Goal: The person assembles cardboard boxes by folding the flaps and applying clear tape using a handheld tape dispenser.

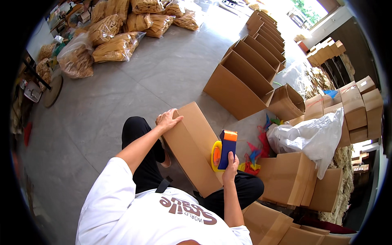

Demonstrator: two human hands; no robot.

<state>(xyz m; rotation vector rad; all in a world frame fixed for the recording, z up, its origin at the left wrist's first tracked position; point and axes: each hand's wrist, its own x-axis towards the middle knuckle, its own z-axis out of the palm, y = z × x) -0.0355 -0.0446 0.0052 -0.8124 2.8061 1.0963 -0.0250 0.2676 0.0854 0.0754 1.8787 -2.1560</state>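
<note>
A long brown cardboard box [185, 141] lies tilted across my lap, between my knees. My left hand [168, 120] rests on its far left edge, fingers spread over the corner. In my right hand [230, 166] is a tape dispenser [228, 149], dark blue with an orange front end and a yellow ring around the roll. The dispenser is held upright over the right side of the box; I cannot tell whether it touches the cardboard. My fingers wrap its lower part and are partly hidden behind it.
Open cardboard boxes [239, 83] stand in a row ahead to the right. Closed boxes [288, 177] are stacked at my right, beside a clear plastic sheet [308, 132] and colourful pennants [263, 143]. Filled plastic bags [116, 47] are piled far left, near a round stand base [54, 92].
</note>
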